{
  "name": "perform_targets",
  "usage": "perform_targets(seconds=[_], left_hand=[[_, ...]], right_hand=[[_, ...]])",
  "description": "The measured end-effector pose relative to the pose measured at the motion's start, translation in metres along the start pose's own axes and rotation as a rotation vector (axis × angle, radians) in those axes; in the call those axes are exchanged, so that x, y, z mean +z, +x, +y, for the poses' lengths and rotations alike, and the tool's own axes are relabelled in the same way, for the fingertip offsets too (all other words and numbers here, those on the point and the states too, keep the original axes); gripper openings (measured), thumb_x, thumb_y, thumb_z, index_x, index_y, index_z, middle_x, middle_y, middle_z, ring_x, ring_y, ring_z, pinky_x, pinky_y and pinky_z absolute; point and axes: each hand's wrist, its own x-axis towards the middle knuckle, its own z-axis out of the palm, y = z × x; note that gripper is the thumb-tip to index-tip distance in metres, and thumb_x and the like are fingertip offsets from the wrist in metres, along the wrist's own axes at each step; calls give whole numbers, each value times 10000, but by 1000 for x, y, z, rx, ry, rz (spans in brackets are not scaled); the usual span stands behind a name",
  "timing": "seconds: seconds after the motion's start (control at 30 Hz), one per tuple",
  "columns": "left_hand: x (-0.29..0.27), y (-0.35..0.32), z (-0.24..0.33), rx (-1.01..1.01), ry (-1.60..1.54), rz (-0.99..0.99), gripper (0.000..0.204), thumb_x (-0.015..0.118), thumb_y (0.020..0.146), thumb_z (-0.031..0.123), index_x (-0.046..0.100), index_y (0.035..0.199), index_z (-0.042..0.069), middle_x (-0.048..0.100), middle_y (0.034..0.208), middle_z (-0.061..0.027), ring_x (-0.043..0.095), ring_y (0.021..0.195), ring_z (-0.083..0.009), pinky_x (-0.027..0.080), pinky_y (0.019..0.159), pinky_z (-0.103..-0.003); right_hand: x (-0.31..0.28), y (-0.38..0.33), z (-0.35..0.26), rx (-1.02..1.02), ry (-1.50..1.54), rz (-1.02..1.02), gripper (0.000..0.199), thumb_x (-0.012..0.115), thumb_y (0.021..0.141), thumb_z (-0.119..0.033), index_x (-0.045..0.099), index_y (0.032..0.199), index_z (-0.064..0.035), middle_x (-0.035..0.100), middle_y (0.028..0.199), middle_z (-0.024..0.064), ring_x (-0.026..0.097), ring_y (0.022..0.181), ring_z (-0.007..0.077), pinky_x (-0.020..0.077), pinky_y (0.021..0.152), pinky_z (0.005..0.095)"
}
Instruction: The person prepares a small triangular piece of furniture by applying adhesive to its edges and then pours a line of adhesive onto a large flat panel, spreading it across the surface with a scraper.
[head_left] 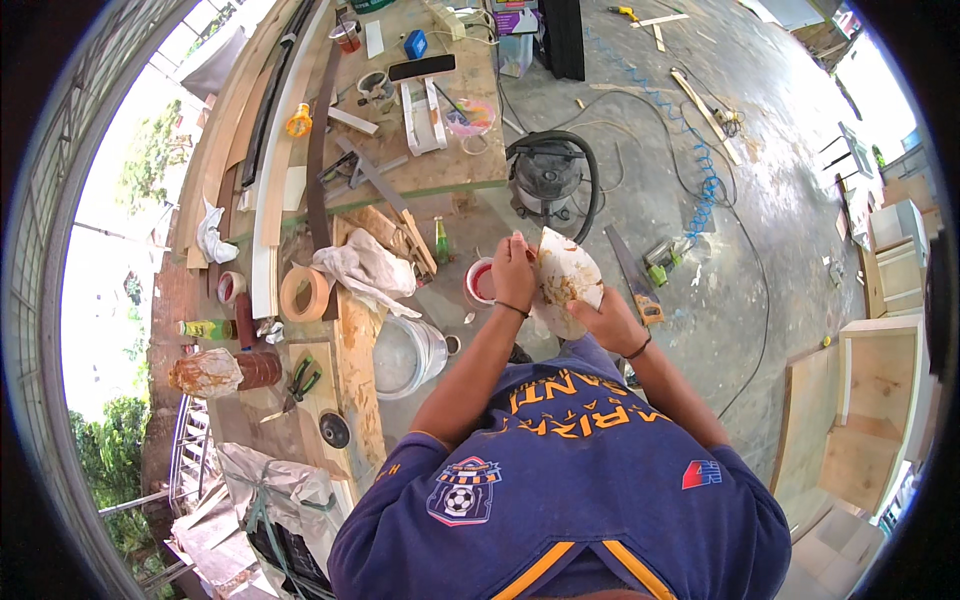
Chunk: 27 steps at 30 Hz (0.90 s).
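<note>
Here: pale, brown-blotched wedge (567, 268) in right grip (608, 324).

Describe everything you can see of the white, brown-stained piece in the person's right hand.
The white piece has an irregular, roughly fan-shaped outline, with a narrow upper end and a broader lower part. Rusty-brown smears mottle its pale face; the material is hard to tell. It is held up off the floor. The right hand grips its lower edge. The left hand is close at its left side; whether it touches is unclear.
</note>
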Motion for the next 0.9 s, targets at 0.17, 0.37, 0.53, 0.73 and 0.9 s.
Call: perform_targets(seconds=[0.17, 0.37, 0.53, 0.73, 0.9], left_hand=[[4, -14, 2, 173, 62, 20, 291, 435, 983, 266, 508, 780, 70, 477, 660, 18, 405, 547, -60, 317, 491, -224], [-12, -9, 3, -602, -570, -46, 261, 442, 965, 257, 451, 737, 130, 425, 623, 26, 324, 463, -88, 266, 442, -261], [-8, -26, 4, -827, -637, -200, 294, 464, 950, 265, 394, 681, 169, 367, 598, 41, 300, 453, -97, 225, 431, -266], [-14, -25, 5, -345, -166, -201, 247, 534, 939, 282, 547, 781, 93, 440, 614, 38, 381, 494, -73, 290, 454, -246], [-16, -11, 13, 1, 43, -273, 241, 600, 905, 203, 645, 1016, -5, 625, 800, 8, 545, 697, -67, 439, 640, -219]], right_hand=[[4, 10, -7, 82, -56, 150, 357, 587, 812, -169, 594, 1092, 51, 674, 924, 224, 667, 880, 310, 496, 771, 368], [17, 17, 13, -7, -482, 203, 341, 547, 793, -174, 593, 1059, 35, 614, 831, 304, 608, 853, 438, 496, 715, 463], [8, 31, 43, 79, -562, 209, 299, 551, 786, -194, 595, 980, 29, 607, 830, 307, 597, 800, 458, 480, 694, 510], [-46, 19, 41, 76, -61, 70, 374, 633, 801, -165, 582, 1115, 33, 670, 936, 108, 635, 891, 195, 504, 784, 357], [-33, 12, 20, -8, 186, 12, 410, 652, 829, -156, 548, 1185, 18, 635, 1095, 76, 582, 977, 139, 468, 871, 310]])
